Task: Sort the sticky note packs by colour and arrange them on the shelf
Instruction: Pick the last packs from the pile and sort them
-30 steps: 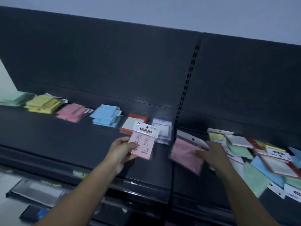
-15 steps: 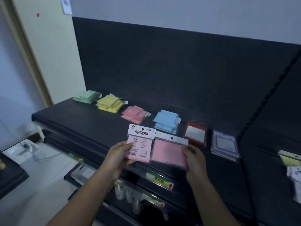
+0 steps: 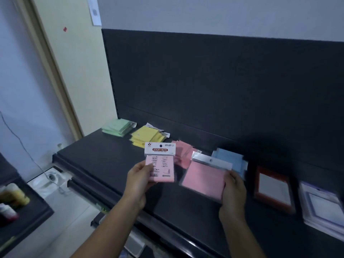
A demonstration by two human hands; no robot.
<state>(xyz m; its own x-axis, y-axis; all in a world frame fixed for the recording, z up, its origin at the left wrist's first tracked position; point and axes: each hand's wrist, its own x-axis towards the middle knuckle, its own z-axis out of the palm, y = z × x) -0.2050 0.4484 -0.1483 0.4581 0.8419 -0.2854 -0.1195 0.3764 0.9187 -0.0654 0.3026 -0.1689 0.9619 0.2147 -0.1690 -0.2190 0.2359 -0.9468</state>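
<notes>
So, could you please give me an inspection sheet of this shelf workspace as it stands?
Surface: dark shelf, dimly lit.
Job's things: green pile, yellow pile, pink pile and blue pile in a row at the back; red-framed pack and purple-framed packs to their right.
Clutter: bottles on a ledge, lower left.
Hands: left hand holds the labelled pink pack; right hand holds the plain pink pack.
Cables: thin cable down the left wall.
Surroundings: dark back panel; paper sheet on the wall.

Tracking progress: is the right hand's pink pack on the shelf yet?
No, held: the right hand grips the pink pack above the shelf.
</notes>
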